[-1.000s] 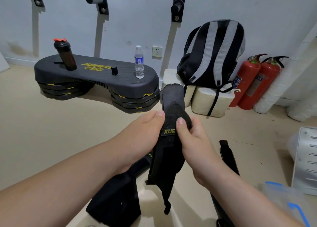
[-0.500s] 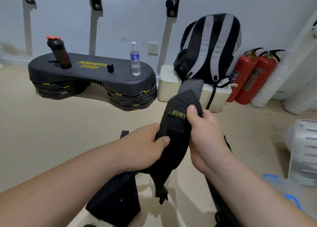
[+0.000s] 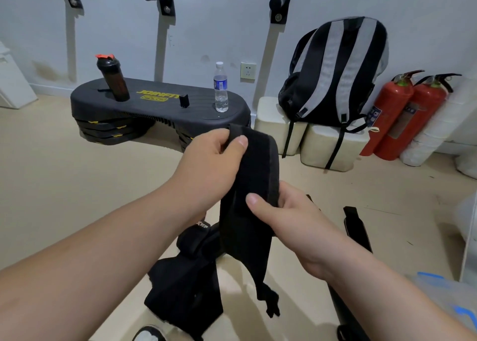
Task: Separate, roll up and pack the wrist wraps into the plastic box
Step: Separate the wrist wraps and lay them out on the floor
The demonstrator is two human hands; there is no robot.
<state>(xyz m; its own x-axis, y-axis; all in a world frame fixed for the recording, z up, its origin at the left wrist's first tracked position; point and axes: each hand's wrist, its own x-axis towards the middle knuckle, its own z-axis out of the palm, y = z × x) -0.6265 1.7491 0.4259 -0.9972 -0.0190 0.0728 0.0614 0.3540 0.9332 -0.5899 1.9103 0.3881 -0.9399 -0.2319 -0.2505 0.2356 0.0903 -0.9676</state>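
1. The black wrist wrap (image 3: 247, 186) hangs between your hands: your left hand (image 3: 206, 165) pinches its top end, and your right hand (image 3: 291, 216) grips it lower down.
2. Roll from the pinched end down toward your right hand, tight, edges aligned.
3. Below your hands lies another wrap (image 3: 185, 289), its tag ending "TEP".
4. The plastic box (image 3: 444, 296) sits by your right forearm.
5. Beyond your left hand, the step platform (image 3: 154, 105) reads "JOINFIT PRO".

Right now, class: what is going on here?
A person holds a black wrist wrap up with both hands. The left hand pinches its top end, the right hand grips it lower down, and its tail hangs loose. More wraps lie on the floor below. The plastic box sits at the lower right.
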